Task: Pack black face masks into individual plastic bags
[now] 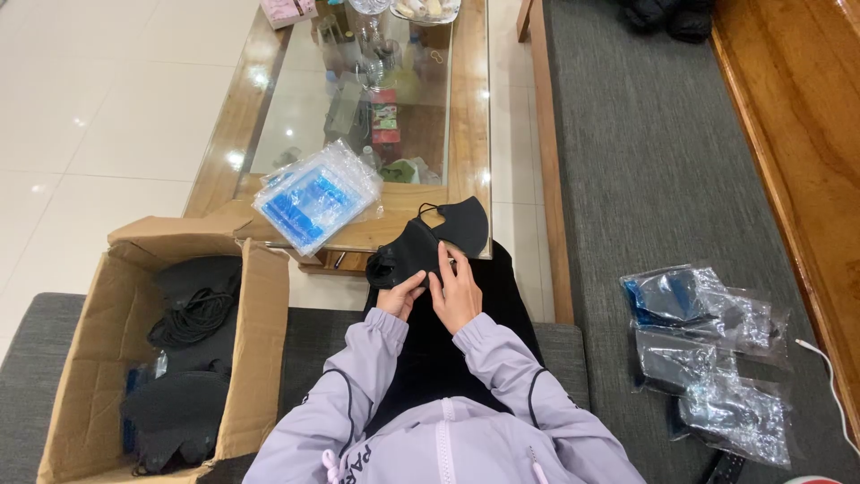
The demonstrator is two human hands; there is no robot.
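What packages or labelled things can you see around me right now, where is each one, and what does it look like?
Cardboard box: at your left, open, brown, holding black masks.
Stack of plastic sleeves: table's near edge, clear with blue print.
Filled plastic bags: grey cushion at your right, clear and crinkled, dark contents, one with blue.
Pink pack: table's far left corner, mostly cut off.
Small red and green pack: under the table's glass top.

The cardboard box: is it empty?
No, the open cardboard box beside the person holds a pile of black face masks with their ear loops.
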